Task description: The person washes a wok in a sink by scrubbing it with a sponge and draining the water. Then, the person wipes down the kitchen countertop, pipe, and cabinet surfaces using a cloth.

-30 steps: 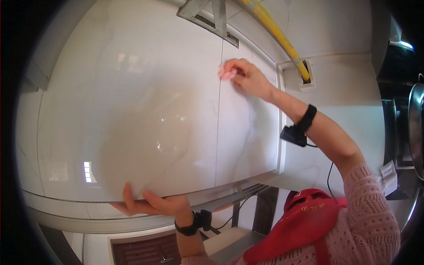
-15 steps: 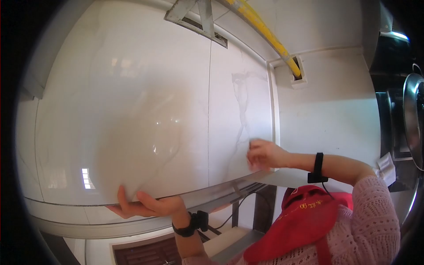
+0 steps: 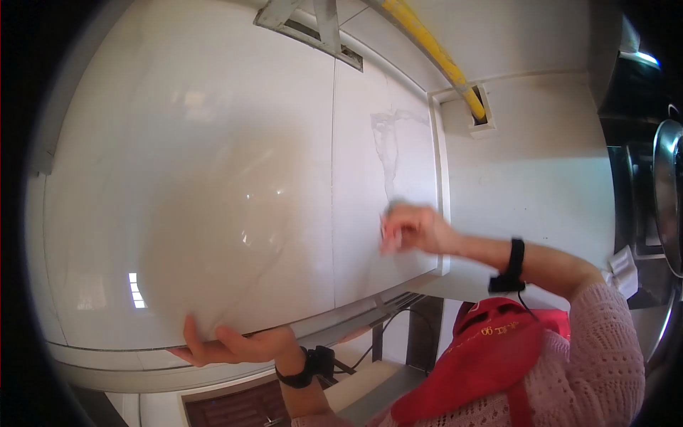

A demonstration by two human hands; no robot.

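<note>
A glossy white marble-look tiled surface (image 3: 284, 107) with grey veins fills most of the view. Along its near edge, my left hand (image 3: 238, 345) is closed round the rim, two digits over the top and the rest lower down. Toward the right end of the surface, my right hand (image 3: 416, 226) is curled and smeared by motion. A small dark greenish patch shows by its fingertips, but I cannot make out what it is. Both wrists wear black bands with a small box.
A yellow pipe (image 3: 434, 53) runs into a white-framed hole (image 3: 482, 124) at the upper right. A metal bracket (image 3: 306, 32) sits at a slot along the back. Dark kitchen equipment with a round metal pan (image 3: 667, 192) stands far right. Below hangs a red apron (image 3: 477, 363).
My right hand has moved a little up and left over the surface, still curled. My left hand stays on the edge; the view has shifted slightly.
</note>
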